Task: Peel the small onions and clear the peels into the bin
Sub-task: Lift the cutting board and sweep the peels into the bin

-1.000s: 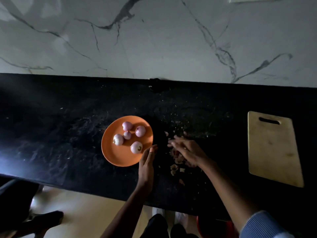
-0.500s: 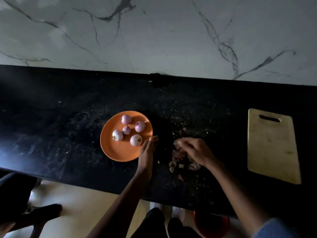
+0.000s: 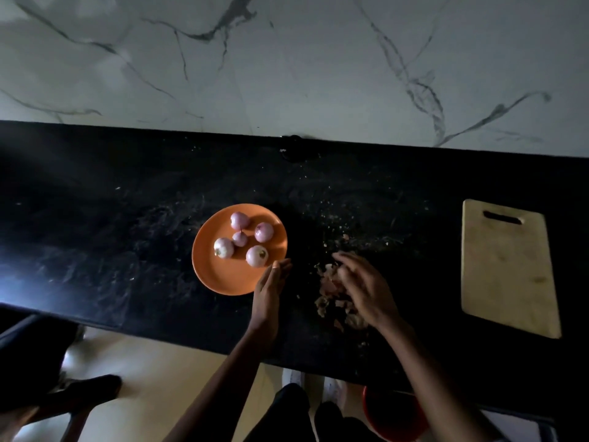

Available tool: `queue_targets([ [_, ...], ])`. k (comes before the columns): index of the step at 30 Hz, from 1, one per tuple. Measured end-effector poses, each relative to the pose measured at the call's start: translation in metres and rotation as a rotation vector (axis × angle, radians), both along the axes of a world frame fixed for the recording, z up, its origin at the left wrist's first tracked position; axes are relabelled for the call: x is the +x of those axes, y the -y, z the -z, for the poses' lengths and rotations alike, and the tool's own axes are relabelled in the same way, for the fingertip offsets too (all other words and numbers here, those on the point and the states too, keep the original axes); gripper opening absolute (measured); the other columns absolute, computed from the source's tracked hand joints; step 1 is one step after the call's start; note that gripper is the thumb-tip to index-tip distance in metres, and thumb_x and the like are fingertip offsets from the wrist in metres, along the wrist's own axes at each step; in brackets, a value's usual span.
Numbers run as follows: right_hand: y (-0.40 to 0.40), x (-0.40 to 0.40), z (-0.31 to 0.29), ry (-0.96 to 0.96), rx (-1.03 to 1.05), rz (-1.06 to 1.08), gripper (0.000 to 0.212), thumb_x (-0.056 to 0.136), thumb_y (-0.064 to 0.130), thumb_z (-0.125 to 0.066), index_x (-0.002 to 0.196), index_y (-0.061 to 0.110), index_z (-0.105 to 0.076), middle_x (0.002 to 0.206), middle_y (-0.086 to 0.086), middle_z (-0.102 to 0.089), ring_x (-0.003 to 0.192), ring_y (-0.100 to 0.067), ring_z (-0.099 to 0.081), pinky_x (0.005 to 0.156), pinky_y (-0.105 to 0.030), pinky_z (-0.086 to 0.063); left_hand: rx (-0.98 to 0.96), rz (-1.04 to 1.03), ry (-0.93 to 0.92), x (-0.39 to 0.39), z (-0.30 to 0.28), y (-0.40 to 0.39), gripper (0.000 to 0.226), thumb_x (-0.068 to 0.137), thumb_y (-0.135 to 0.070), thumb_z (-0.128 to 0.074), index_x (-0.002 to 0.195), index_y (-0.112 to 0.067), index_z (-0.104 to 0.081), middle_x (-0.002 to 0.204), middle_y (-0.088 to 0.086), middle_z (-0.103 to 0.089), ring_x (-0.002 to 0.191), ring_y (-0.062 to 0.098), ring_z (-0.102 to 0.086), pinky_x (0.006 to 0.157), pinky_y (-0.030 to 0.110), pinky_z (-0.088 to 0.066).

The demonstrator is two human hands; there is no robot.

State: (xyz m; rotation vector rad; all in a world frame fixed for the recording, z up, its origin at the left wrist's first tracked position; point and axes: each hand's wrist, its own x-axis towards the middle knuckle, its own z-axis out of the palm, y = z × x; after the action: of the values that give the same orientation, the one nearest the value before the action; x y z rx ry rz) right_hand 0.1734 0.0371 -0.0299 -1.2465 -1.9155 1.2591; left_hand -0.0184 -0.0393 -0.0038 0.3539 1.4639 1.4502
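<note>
We see an orange plate (image 3: 223,279) left of centre on the black counter (image 3: 95,234); it holds five peeled small onions (image 3: 257,256), clustered in its far half. A white wall (image 3: 287,59) veined with grey rises behind the counter, and pale floor shows below its near edge. Our left hand (image 3: 269,290) stands on edge with straight fingers, its tips at the plate's right rim, holding nothing. Just right of it a heap of onion peels (image 3: 331,291) lies on the counter, between our two hands. Our right hand (image 3: 363,288) hovers over the heap, fingers loosely bent and spread; we cannot tell whether it holds any peel. Below the counter edge sits a red bin (image 3: 392,416), partly hidden by the right arm. Far right lies a wooden cutting board (image 3: 506,269).
</note>
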Motion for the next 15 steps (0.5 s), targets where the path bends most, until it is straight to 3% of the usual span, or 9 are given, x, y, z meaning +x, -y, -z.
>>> queue_targets([
  [2,0.008,0.019,0.003,0.017,0.026,0.228,0.049,0.100,0.056,-0.038,0.138,0.031,-0.057,0.142,0.020,-0.050,0.136,0.002,-0.042,0.112,-0.026,-0.036,0.002,-0.011,-0.001,-0.002,0.002,0.005,0.035,0.106,-0.027,-0.043,0.120,-0.006,-0.067,0.120,0.009,-0.072,0.119,0.023,-0.064,0.104,0.035,-0.047],
  [4,0.022,0.024,0.009,0.128,0.072,0.287,0.060,0.098,0.062,-0.033,0.143,0.028,-0.052,0.148,0.012,-0.048,0.142,-0.006,-0.038,0.117,-0.037,-0.034,0.005,-0.024,-0.001,-0.003,0.003,0.006,0.035,0.106,-0.026,-0.044,0.121,-0.004,-0.067,0.120,0.010,-0.072,0.118,0.024,-0.065,0.104,0.035,-0.048],
  [6,0.033,0.010,0.017,0.221,0.168,0.184,0.062,0.100,0.061,-0.032,0.147,0.023,-0.048,0.152,0.005,-0.046,0.144,-0.011,-0.035,0.119,-0.041,-0.032,0.004,-0.032,0.002,-0.001,0.003,0.006,0.036,0.106,-0.026,-0.044,0.123,-0.003,-0.066,0.121,0.011,-0.071,0.118,0.024,-0.064,0.105,0.035,-0.048],
  [10,0.026,-0.034,0.019,0.209,0.259,0.048,0.055,0.102,0.050,-0.038,0.147,0.019,-0.048,0.154,0.000,-0.045,0.145,-0.013,-0.034,0.119,-0.039,-0.031,-0.008,-0.045,-0.008,0.002,0.006,0.008,0.037,0.106,-0.026,-0.045,0.124,0.000,-0.065,0.121,0.013,-0.071,0.120,0.028,-0.063,0.108,0.041,-0.046],
  [13,0.010,-0.049,0.022,0.164,0.256,0.040,0.055,0.101,0.052,-0.042,0.144,0.020,-0.052,0.153,0.000,-0.046,0.143,-0.014,-0.038,0.117,-0.033,-0.033,0.010,-0.025,-0.035,0.002,0.009,0.008,0.037,0.106,-0.025,-0.044,0.124,0.000,-0.065,0.121,0.012,-0.071,0.119,0.029,-0.063,0.109,0.044,-0.045],
  [15,0.005,-0.052,0.026,0.217,0.317,-0.046,0.058,0.098,0.058,-0.043,0.139,0.019,-0.058,0.148,-0.001,-0.052,0.139,-0.017,-0.043,0.115,-0.036,-0.037,0.004,-0.039,-0.025,0.001,0.008,0.007,0.036,0.106,-0.024,-0.044,0.124,0.001,-0.064,0.122,0.014,-0.070,0.119,0.029,-0.063,0.110,0.045,-0.045],
])
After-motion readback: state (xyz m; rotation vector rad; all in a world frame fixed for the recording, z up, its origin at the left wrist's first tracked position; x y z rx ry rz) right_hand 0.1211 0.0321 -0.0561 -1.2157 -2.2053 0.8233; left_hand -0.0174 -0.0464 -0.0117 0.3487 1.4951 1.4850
